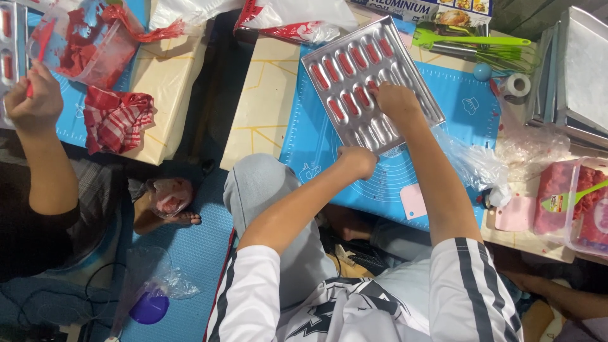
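Observation:
A silver metal mould tray [415, 81] with rows of oval cavities lies tilted on a blue silicone mat [456, 126]. Several cavities hold red filling [345, 63]; those nearest me look bare. My left hand [358, 159] grips the tray's near edge with closed fingers. Over the tray's middle, my right hand [396, 101] presses its fingers down into a cavity; what it holds, if anything, is hidden. My bent knee in grey trousers [259, 187] sits below the table's edge.
A clear tub of red mix with a green spatula [573, 196] stands at the right, beside pink scrapers [415, 201] and crumpled plastic [475, 164]. Green tongs and a whisk [481, 44] lie at the back. Another person's hand [35, 101] works at the left table near a red checked cloth [117, 120].

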